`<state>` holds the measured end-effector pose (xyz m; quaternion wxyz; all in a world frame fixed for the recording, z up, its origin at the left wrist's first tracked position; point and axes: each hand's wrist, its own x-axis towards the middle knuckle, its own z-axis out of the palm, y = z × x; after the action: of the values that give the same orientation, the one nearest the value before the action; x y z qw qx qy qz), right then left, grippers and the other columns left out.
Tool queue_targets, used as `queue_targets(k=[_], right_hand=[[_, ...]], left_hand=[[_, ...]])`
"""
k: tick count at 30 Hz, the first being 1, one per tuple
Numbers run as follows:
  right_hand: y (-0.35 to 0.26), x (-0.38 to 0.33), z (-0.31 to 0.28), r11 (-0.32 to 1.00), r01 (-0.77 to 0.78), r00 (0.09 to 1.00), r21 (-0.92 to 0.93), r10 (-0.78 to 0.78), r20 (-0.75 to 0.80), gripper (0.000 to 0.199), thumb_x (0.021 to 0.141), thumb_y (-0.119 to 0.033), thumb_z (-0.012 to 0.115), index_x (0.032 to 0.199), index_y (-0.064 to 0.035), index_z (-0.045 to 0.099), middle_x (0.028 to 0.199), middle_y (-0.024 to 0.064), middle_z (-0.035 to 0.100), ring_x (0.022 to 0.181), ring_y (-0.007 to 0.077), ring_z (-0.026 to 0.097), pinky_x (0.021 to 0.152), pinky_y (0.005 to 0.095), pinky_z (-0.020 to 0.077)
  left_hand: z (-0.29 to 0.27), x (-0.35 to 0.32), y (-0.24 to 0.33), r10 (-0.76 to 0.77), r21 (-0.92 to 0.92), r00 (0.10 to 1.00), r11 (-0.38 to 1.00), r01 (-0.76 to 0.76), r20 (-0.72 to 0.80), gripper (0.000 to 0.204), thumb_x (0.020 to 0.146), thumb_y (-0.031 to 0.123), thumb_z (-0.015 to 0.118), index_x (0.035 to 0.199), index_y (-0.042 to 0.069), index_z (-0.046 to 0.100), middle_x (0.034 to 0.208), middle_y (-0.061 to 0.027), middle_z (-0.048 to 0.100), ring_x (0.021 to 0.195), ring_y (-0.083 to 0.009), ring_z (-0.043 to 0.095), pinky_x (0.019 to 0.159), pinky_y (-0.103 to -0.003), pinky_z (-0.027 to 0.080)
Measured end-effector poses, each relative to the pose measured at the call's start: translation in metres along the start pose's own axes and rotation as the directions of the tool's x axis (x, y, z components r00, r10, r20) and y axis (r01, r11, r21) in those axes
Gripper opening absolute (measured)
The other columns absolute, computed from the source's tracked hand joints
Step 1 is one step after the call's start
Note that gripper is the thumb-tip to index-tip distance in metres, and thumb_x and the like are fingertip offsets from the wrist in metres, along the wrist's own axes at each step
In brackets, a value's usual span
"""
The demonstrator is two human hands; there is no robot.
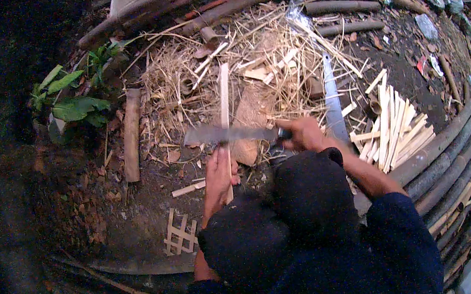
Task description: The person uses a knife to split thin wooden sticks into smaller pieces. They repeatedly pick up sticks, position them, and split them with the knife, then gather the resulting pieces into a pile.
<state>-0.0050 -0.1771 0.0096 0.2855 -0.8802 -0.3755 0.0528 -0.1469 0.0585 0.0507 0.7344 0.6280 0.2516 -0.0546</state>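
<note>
My left hand (218, 175) is closed around the lower part of a pale, flat bamboo strip (224, 98), which points away from me. A machete (207, 134) is gripped by its dark handle in my right hand (304, 135). Its broad blade reaches left across the strip, just above my left fingers, and looks slightly blurred; whether it touches the strip I cannot tell. Beneath the blade, a brown wooden block (251, 122) lies on the ground. To the right of my right hand sits a bundle of pale split strips (394, 124).
Thin shavings (174, 75) cover the ground ahead. A long bluish metal blade (331, 91) lies beyond my right hand. A bamboo piece (132, 136) and a small lattice (180, 234) lie on the left. Bamboo poles (453, 149) line the right; leafy plants (77, 106) grow far left.
</note>
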Motion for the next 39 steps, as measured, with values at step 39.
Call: queue_targets(k=[39], right_hand=[[0.032,0.046,-0.048,0.963,-0.104,0.991,-0.249,0.079,-0.106,0.026,0.07,-0.026,0.066,0.093,-0.0173,0.06,0.076,0.0104,0.064,0.073,0.0318,0.064,0.058,0.0447,0.048]], left_hand=[[-0.012,-0.037,0.034,-0.022,-0.085,0.955,0.995,0.05,0.296,0.049,0.096,0.015,0.047,0.142,0.009,0.031,0.063,0.0059,0.035,0.053,-0.0028,0.035,0.043,-0.017,0.029]])
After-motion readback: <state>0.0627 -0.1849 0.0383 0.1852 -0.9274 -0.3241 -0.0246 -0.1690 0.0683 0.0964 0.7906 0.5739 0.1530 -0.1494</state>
